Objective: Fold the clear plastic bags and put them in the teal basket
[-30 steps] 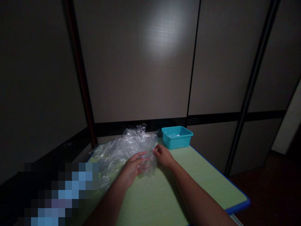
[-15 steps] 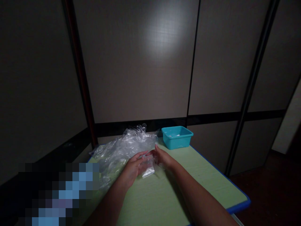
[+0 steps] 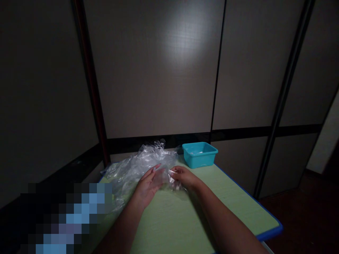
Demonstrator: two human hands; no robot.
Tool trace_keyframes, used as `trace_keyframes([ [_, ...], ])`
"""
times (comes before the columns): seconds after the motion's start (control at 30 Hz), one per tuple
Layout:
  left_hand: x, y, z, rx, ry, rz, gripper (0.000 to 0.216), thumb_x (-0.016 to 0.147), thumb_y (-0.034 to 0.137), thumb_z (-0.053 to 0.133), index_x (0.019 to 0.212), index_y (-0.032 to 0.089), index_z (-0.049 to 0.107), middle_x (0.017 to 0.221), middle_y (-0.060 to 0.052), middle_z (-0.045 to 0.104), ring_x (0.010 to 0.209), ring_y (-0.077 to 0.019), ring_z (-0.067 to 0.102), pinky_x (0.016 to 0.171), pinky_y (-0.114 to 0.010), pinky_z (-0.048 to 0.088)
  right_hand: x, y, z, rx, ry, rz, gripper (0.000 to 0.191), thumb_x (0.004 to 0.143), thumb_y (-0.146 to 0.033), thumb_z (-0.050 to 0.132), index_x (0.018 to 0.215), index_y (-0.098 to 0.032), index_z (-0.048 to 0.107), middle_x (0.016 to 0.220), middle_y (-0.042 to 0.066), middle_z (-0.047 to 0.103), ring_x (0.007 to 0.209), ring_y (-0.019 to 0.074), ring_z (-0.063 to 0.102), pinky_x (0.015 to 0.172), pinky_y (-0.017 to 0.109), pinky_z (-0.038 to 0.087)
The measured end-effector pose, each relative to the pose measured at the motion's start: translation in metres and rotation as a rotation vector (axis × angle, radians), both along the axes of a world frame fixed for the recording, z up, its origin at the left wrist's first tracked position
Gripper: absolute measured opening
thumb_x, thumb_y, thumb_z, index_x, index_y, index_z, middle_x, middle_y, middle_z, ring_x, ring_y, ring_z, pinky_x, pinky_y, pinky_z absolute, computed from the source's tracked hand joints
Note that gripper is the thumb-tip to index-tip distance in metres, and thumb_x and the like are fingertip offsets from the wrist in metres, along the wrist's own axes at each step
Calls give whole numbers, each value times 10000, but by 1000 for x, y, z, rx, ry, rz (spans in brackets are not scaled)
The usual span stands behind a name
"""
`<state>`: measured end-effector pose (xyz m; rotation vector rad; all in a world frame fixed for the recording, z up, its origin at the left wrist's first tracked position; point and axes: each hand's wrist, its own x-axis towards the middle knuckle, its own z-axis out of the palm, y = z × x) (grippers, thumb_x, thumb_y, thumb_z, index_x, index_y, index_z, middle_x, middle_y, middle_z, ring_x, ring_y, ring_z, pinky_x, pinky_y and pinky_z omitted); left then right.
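Observation:
A small clear plastic bag (image 3: 167,180) is held between both hands just above the green table (image 3: 212,204). My left hand (image 3: 146,184) has its fingers stretched out and cradles the bag from the left. My right hand (image 3: 184,177) is curled, with its fingertips pinching the bag's right side. Right behind the hands lies a large heap of crumpled clear plastic (image 3: 134,167), spreading toward the table's far left corner.
A turquoise plastic tub (image 3: 199,154) stands at the table's far edge, right of the heap. The table has a blue rim (image 3: 268,233) along its right side. Dark wall panels rise close behind. A blurred patch covers the lower left.
The small bag has been lifted off the tabletop and drawn up between the hands. My left fingers have straightened out, and my right hand has curled round the bag.

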<state>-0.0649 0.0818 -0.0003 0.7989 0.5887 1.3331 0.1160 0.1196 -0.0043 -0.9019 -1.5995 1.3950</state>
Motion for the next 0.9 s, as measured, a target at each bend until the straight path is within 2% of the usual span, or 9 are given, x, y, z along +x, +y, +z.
trace_keyframes([
  [0.23,-3,4,-1,19,-52,31,238,855,183,509,1080,207,583,1150,-62,592,782,-147,636,767,-287,506,3,-5,3,-77,-46,173,405,507,-414,771,734,-128,596,647,12,614,556,124,541,559,249,412],
  [0.33,-4,5,-4,-31,-19,40,217,850,198,528,1061,197,580,1027,-65,636,726,-153,642,765,-303,507,4,-5,4,-88,-79,175,415,486,-408,778,730,-126,595,657,10,616,578,131,557,590,262,432],
  [0.43,-6,7,-10,-134,44,76,194,862,219,515,1044,161,552,857,-79,657,691,-182,654,732,-320,511,7,-3,5,-93,-137,114,377,533,-403,757,735,-144,570,644,-11,603,564,136,566,564,266,447],
  [0.57,-9,11,-13,-260,131,127,241,892,327,465,1047,150,515,882,-105,655,680,-192,667,699,-318,516,16,3,1,-127,-318,-16,250,698,-333,682,812,-148,560,613,-31,570,523,141,573,494,259,448],
  [0.67,-10,12,-12,-277,195,147,314,897,425,422,1017,152,523,915,-118,655,678,-201,671,675,-328,522,22,9,-2,-158,-507,-120,244,835,-311,569,1005,-137,558,863,34,613,710,157,605,612,310,500],
  [0.77,-8,10,-11,-249,273,193,307,882,435,455,989,155,521,866,-99,661,623,-193,667,641,-330,526,27,14,-3,-147,-671,-232,307,877,-321,515,1139,-161,512,1122,70,547,920,184,570,770,387,491],
  [0.9,-4,9,-13,-193,372,270,242,795,306,617,957,170,500,788,-44,654,561,-154,650,614,-294,519,33,19,-2,-47,-841,-363,316,871,-325,523,1143,-164,513,1141,73,539,949,198,561,790,399,482],
])
